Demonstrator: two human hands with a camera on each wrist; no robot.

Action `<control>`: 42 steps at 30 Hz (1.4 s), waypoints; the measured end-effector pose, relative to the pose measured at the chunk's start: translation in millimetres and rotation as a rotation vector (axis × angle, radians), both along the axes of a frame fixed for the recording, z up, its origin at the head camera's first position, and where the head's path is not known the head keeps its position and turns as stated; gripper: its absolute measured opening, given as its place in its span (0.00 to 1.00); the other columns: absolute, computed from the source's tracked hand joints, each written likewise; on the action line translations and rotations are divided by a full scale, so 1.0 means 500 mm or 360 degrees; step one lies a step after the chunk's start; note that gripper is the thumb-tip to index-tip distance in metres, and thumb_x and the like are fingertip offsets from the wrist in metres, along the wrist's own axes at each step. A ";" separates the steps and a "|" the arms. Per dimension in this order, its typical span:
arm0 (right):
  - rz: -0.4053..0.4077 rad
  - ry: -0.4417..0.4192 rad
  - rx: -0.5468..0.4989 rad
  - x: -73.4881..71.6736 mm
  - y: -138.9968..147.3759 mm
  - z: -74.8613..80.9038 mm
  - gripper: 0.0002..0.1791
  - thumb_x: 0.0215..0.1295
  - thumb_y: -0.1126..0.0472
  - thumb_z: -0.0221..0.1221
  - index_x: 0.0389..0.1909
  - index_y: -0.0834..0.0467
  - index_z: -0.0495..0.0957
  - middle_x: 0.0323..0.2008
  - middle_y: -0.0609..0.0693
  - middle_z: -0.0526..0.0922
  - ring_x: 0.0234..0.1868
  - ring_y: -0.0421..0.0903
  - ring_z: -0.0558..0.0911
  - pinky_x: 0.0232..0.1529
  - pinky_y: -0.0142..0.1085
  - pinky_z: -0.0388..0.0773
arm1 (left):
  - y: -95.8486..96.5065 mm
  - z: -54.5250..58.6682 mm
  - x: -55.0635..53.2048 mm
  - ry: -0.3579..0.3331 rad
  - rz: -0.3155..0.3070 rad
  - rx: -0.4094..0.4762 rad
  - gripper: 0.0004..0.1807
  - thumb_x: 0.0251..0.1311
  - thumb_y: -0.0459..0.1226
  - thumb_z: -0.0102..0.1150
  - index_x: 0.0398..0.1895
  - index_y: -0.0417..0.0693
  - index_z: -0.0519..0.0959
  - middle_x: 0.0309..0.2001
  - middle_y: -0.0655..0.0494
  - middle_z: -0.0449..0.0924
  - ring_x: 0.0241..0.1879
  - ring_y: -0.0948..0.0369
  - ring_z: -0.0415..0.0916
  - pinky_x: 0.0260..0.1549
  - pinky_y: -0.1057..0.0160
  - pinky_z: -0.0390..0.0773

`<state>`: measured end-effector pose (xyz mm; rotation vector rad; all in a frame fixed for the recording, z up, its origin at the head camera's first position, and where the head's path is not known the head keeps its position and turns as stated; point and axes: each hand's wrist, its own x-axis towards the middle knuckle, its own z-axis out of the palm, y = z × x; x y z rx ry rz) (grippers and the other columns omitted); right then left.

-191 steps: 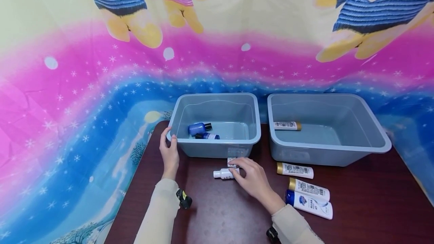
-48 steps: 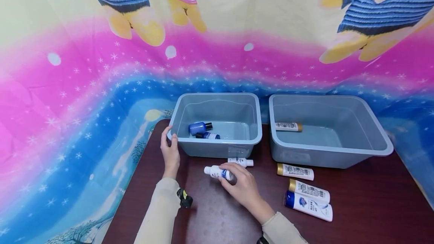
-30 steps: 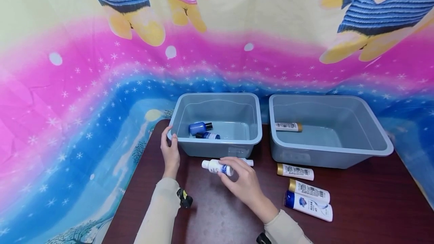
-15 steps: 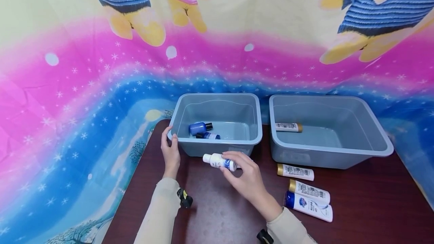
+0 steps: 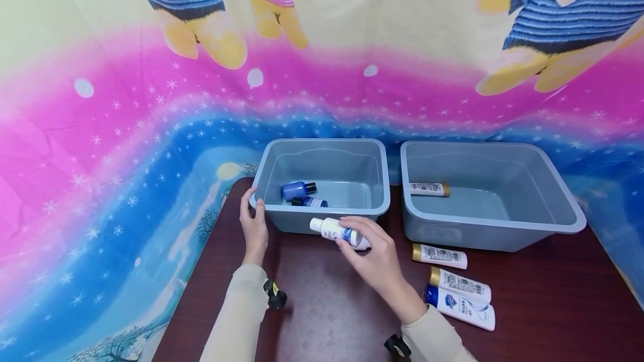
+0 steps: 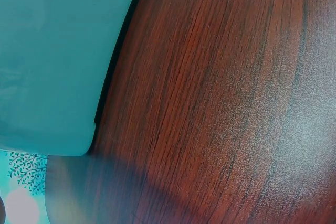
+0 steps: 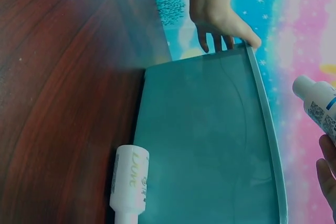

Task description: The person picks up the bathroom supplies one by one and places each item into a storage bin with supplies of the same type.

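Note:
My left hand grips the front left corner of the left grey-blue bin, thumb over the rim. In the right wrist view that same hand holds the bin's corner. My right hand pinches a small white bottle with a blue-marked label near its base. The bottle is raised in front of the bin's front wall, its white cap pointing left. A second white bottle lies on the table against the bin, mostly hidden behind my right hand in the head view.
Inside the left bin lie two blue bottles with black caps. The right bin holds a white gold-capped bottle. Two more gold-capped bottles and a blue-capped white bottle lie on the table at right.
My right hand has lifted the white bottle off the table, then moved it up and slightly right toward the left bin's front. My left hand has stayed on the rim.

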<state>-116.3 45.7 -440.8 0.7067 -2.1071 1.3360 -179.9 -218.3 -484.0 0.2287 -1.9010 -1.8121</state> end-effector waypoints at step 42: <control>-0.0350 -0.0121 -0.0007 -0.100 0.054 0.016 0.18 0.53 0.58 0.67 0.47 0.50 0.81 0.46 0.46 0.81 0.46 0.44 0.79 0.41 0.37 0.77 | -0.002 0.001 0.001 0.0001 0.0005 -0.0001 0.21 0.66 0.36 0.46 0.62 0.47 0.67 0.64 0.54 0.62 0.62 0.57 0.57 0.60 0.50 0.57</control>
